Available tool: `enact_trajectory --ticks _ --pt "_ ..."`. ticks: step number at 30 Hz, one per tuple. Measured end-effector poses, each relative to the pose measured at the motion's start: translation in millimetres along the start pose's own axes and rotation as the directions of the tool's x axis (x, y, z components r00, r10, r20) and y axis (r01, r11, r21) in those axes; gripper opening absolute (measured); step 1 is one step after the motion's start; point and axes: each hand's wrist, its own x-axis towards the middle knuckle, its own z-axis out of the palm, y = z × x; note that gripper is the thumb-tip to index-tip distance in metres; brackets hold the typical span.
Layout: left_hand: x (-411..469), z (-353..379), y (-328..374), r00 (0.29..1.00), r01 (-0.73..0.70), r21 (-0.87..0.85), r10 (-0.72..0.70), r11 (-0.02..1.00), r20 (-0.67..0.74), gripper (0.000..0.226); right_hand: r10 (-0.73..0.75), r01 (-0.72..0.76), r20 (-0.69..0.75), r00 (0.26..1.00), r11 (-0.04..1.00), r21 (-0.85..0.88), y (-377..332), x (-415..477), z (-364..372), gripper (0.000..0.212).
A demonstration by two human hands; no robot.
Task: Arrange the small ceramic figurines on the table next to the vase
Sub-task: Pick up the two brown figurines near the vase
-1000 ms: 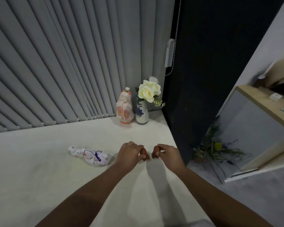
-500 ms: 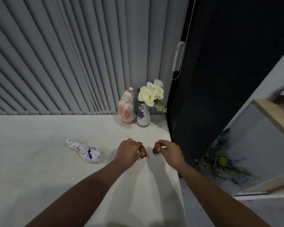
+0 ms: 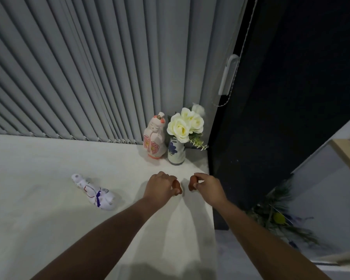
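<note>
Brown figurines [image 3: 177, 186] pinched in both hands' fingers [image 3: 196, 175]; no legible writing.

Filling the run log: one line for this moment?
left hand: brown piece | right hand: brown piece | white figurine: lying | vase: upright

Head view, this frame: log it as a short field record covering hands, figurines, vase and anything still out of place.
left hand: closed on a small brown figurine, low over the table
right hand: pinching a second small brown piece
pink figurine: upright, just left of the vase
vase contents: white roses
white figurine: on its side, apart from the vase
backdrop: grey vertical blinds
</note>
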Motion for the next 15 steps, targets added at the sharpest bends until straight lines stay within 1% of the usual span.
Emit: enact_trajectory --ticks 5,9,15 --pt "16 9 4 0.999 0.045 -0.031 -0.045 0.999 -0.002 0.034 0.010 -0.011 0.012 1.000 1.000 0.025 3 19 -2 0.013" --pt "26 15 5 0.998 0.058 -0.049 -0.058 0.997 0.001 0.027 0.036 -0.036 -0.005 0.999 0.999 0.036 3 27 -4 0.022" --pt "31 22 6 0.999 0.046 -0.076 -0.046 0.996 0.003 0.018 0.049 -0.051 0.025 0.998 0.996 0.075 8 35 -6 0.024"
